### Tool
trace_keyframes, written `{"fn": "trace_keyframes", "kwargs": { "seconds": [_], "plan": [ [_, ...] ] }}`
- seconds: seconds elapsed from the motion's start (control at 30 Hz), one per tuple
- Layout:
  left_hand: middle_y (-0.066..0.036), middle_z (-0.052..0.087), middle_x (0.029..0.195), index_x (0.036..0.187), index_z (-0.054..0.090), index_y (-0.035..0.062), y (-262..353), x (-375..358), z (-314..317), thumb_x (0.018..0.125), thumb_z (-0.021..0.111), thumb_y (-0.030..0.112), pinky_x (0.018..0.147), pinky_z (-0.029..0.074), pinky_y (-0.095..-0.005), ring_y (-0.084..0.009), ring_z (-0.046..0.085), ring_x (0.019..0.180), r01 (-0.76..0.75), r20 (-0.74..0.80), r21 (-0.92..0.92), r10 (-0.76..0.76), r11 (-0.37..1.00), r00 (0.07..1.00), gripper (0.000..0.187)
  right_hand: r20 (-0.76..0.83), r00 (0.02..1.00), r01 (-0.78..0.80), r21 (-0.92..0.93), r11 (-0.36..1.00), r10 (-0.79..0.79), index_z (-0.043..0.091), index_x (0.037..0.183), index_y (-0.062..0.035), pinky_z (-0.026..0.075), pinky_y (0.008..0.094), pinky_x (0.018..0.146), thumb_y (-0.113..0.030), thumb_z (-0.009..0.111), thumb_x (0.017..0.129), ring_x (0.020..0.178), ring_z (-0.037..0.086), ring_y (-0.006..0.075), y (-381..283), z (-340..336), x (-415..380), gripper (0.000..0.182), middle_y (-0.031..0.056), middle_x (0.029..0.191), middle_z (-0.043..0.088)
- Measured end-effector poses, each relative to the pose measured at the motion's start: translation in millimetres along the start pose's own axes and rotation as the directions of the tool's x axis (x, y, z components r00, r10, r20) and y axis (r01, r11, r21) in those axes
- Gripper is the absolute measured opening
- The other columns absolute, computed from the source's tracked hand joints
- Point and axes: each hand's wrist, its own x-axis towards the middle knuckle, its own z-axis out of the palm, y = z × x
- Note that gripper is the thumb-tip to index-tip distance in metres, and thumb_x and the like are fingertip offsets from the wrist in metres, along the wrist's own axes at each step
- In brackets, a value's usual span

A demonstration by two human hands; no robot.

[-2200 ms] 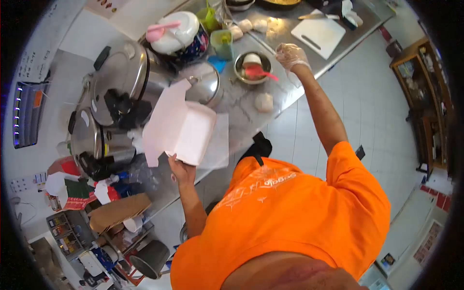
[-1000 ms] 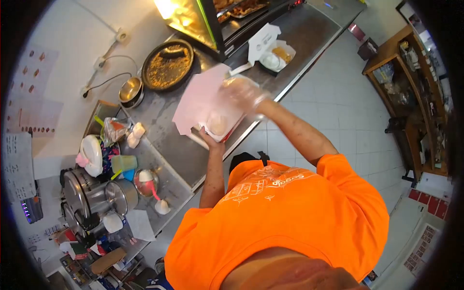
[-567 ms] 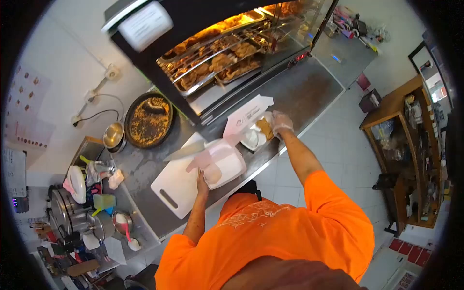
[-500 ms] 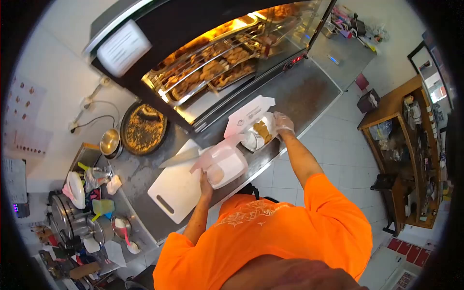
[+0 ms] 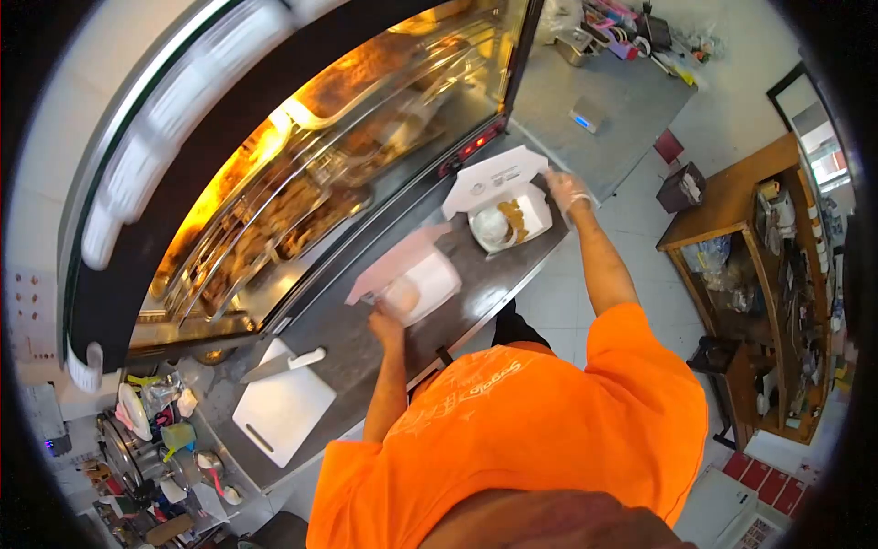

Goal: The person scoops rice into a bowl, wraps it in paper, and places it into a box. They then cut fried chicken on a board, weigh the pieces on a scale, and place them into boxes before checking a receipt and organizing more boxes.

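Observation:
My left hand (image 5: 385, 322) grips the near edge of an open pink and white food box (image 5: 413, 279) with a pale round of food in it, resting on the steel counter (image 5: 476, 293). My right hand (image 5: 567, 190), in a clear glove, reaches to the right side of a second open white box (image 5: 508, 212) that holds rice and fried pieces; it touches that box's edge, and a firm grip is hard to make out. Both boxes have their lids standing up toward the heated display.
A lit glass warmer case (image 5: 302, 165) full of fried food runs along the back of the counter. A white cutting board (image 5: 282, 412) with a knife (image 5: 285, 363) lies at the left. Pots and cups crowd the far left corner (image 5: 155, 430). A wooden shelf (image 5: 777, 274) stands right.
I have moved right along the counter with the pink box, from the pots to the warmer. My right hand left the pink box and now reaches the second box.

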Motion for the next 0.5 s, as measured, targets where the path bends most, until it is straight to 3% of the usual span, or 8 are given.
{"fn": "trace_keyframes", "kwargs": {
  "seconds": [0.07, 0.17, 0.2, 0.27, 0.3, 0.37, 0.47, 0.5],
  "plan": [
    [-0.026, 0.061, 0.071, 0.081, 0.060, -0.0109, 14, -3, -5, 0.096, 0.039, 0.031, 0.061, 0.044, -0.0453, -0.0284, 0.059, 0.062, 0.005, -0.010, -0.030, -0.005, 1.000, 1.000, 0.049, -0.066, 0.947, -0.288, 0.262, 0.921, 0.314, 0.064, 0.103, -0.0055, 0.046, 0.0426, 0.084, -0.044, 0.061, 0.079, 0.089, 0.063, 0.0351, 29, -42, 45, 0.046, 0.0209, 0.089, 0.066],
    [-0.019, 0.067, 0.076, 0.087, 0.062, -0.0118, 19, -9, -24, 0.096, 0.041, 0.031, 0.066, 0.047, -0.0379, -0.0201, 0.058, 0.068, 0.078, 0.047, -0.054, -0.076, 0.995, 0.996, 0.049, -0.118, 0.959, -0.263, -0.038, 0.964, 0.257, 0.048, 0.126, -0.0120, 0.048, 0.0407, 0.087, -0.035, 0.078, 0.064, 0.104, 0.059, 0.0338, 94, -73, 121, 0.072, 0.0165, 0.116, 0.059],
    [-0.014, 0.067, 0.082, 0.090, 0.062, -0.0121, 0, -7, -18, 0.096, 0.041, 0.034, 0.072, 0.047, -0.0333, -0.0182, 0.058, 0.074, -0.004, -0.050, -0.158, -0.004, 0.987, 0.999, 0.051, -0.130, 0.954, -0.290, -0.160, 0.944, 0.271, 0.043, 0.131, -0.0117, 0.048, 0.0404, 0.089, -0.035, 0.082, 0.060, 0.108, 0.057, 0.0331, 103, -81, 146, 0.084, 0.0167, 0.121, 0.057],
    [-0.015, 0.065, 0.091, 0.098, 0.061, -0.0116, 6, -18, -38, 0.096, 0.041, 0.033, 0.079, 0.046, -0.0324, -0.0179, 0.060, 0.086, 0.219, 0.090, -0.197, -0.205, 0.955, 0.975, 0.049, -0.108, 0.954, -0.300, -0.293, 0.908, 0.280, 0.037, 0.136, -0.0109, 0.046, 0.0406, 0.094, -0.035, 0.084, 0.057, 0.113, 0.054, 0.0339, 129, -77, 193, 0.095, 0.0174, 0.128, 0.051],
    [-0.015, 0.065, 0.091, 0.098, 0.061, -0.0116, 5, -25, -44, 0.096, 0.041, 0.033, 0.079, 0.046, -0.0324, -0.0179, 0.060, 0.086, 0.242, 0.044, -0.186, -0.238, 0.952, 0.970, 0.049, 0.006, 0.959, -0.272, -0.281, 0.921, 0.285, 0.032, 0.139, -0.0117, 0.045, 0.0413, 0.094, -0.034, 0.085, 0.055, 0.112, 0.054, 0.0341, 141, -75, 213, 0.102, 0.0175, 0.126, 0.053],
    [-0.015, 0.063, 0.104, 0.108, 0.058, -0.0105, 4, -39, -49, 0.096, 0.042, 0.032, 0.083, 0.047, -0.0319, -0.0204, 0.060, 0.095, 0.384, 0.116, -0.499, -0.380, 0.777, 0.918, 0.047, 0.185, 0.940, -0.234, -0.264, 0.936, 0.288, 0.024, 0.144, -0.0125, 0.045, 0.0428, 0.095, -0.033, 0.086, 0.051, 0.113, 0.054, 0.0344, 154, -74, 250, 0.113, 0.0190, 0.123, 0.054],
    [-0.015, 0.060, 0.111, 0.116, 0.053, -0.0088, 8, -57, -58, 0.096, 0.043, 0.032, 0.086, 0.047, -0.0316, -0.0226, 0.059, 0.099, 0.405, 0.139, -0.620, -0.413, 0.673, 0.900, 0.047, 0.380, 0.865, -0.246, -0.246, 0.938, 0.327, 0.013, 0.147, -0.0144, 0.041, 0.0445, 0.100, -0.032, 0.085, 0.054, 0.124, 0.045, 0.0353, 154, -80, 264, 0.119, 0.0201, 0.139, 0.041],
    [-0.015, 0.060, 0.111, 0.116, 0.053, -0.0088, 12, -61, -60, 0.096, 0.043, 0.032, 0.086, 0.047, -0.0316, -0.0226, 0.059, 0.099, 0.399, 0.118, -0.635, -0.428, 0.661, 0.896, 0.047, 0.377, 0.873, -0.241, -0.215, 0.947, 0.308, 0.016, 0.147, -0.0127, 0.042, 0.0453, 0.099, -0.034, 0.085, 0.055, 0.123, 0.046, 0.0357, 167, -73, 270, 0.117, 0.0208, 0.135, 0.044]
  ]
}}
